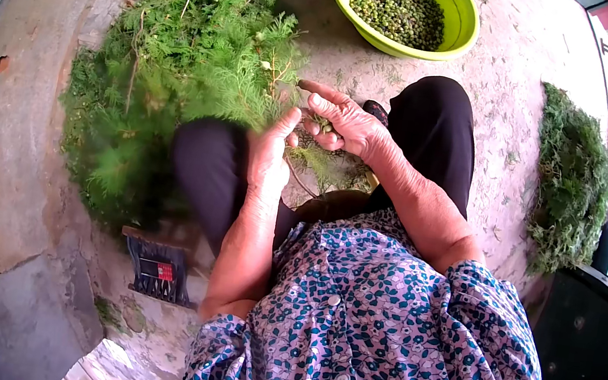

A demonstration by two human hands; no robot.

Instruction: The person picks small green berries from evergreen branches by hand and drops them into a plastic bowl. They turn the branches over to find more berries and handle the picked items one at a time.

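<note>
**Hands at work over greenery, seen from above**

My two hands meet just above the centre of the view, near 12 o'clock. My right hand [349, 124] is half curled, thumb laid toward the fingers, and cups a few small green fruits [322, 124]. My left hand [271, 155] stands with its thumb raised beside a feathery sprig [259, 97]; its fingers are partly hidden, so I cannot tell how far they are closed or whether they grip the stem. The sprig lies at 11 o'clock, in front of a large heap of leafy branches [185, 38] that spreads around 10 o'clock. At 1 o'clock, beyond my right knee [436, 123], a yellow-green basin [463, 21] contains many round, green-to-brown fruits [397, 11]. A second green heap [572, 183] lies near 3 o'clock, well apart from my hands.
</note>
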